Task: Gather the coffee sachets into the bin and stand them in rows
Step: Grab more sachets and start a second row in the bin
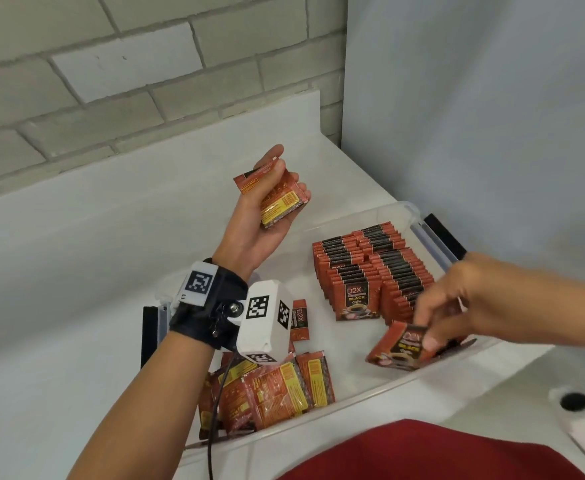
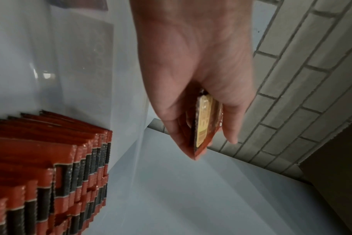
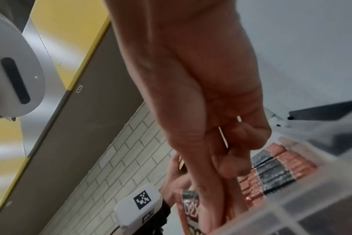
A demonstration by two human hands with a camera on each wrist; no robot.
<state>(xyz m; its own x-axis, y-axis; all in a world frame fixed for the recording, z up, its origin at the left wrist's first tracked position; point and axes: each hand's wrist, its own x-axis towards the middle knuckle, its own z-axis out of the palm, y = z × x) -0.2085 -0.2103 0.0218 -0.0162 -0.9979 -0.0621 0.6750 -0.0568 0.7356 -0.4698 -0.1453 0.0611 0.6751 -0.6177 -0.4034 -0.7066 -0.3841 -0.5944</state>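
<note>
The right hand (image 1: 457, 306) pinches one sachet (image 1: 400, 346), tilted, just near the standing rows (image 1: 370, 271) in the bin (image 1: 419, 216). The left hand (image 1: 270, 209), raised farther left, clutches perhaps several sachets (image 1: 277, 199).

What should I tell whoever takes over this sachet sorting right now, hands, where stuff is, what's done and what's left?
Left hand: raised above the bin, gripping a small stack of sachets.
Right hand: pinching one D2X Black coffee sachet low inside the clear plastic bin, just in front of the rows.
Done: several standing rows fill the bin's far end.
Left: stand the held sachets, then the loose pile lying flat at the bin's near end.
</note>
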